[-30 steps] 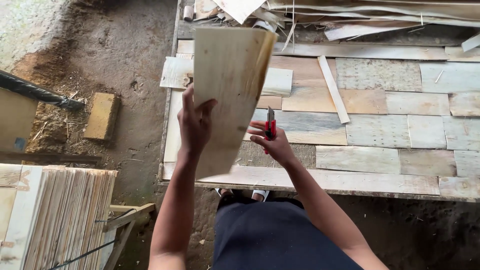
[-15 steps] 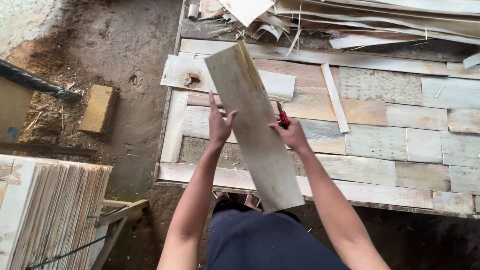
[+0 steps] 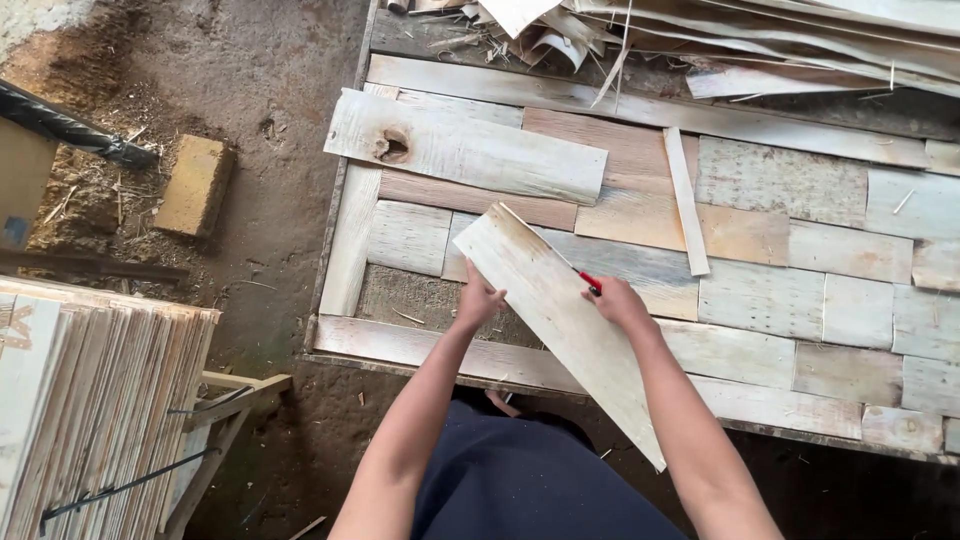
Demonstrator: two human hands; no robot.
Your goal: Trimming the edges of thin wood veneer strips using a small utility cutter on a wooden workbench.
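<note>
Worktop [image 3: 420,345]: one, a slatted frame laid over with pale veneer pieces; several dozen patches at a guess, too many overlapping to count exactly.
Stack [image 3: 90,400]: one pile of thin sheets on edge at lower left, sheets uncountable.
Veneer strip [image 3: 560,310]: one, lying slantwise over the worktop, its near end jutting past the front edge toward the person; it could tip or slide off if the grip loosens.
Knotted board [image 3: 465,150]: one, with a single dark knot hole, lying apart beyond the strip.
Left hand [image 3: 478,303]: one, fingers curled over the strip's left edge.
Right hand [image 3: 618,303]: one, fingers closed on a red-handled cutter [image 3: 590,282] resting on the strip's right edge.
Risk: the blade sits near both hands; a slip across thin, brittle veneer could nick the fingers or split the strip.
</note>
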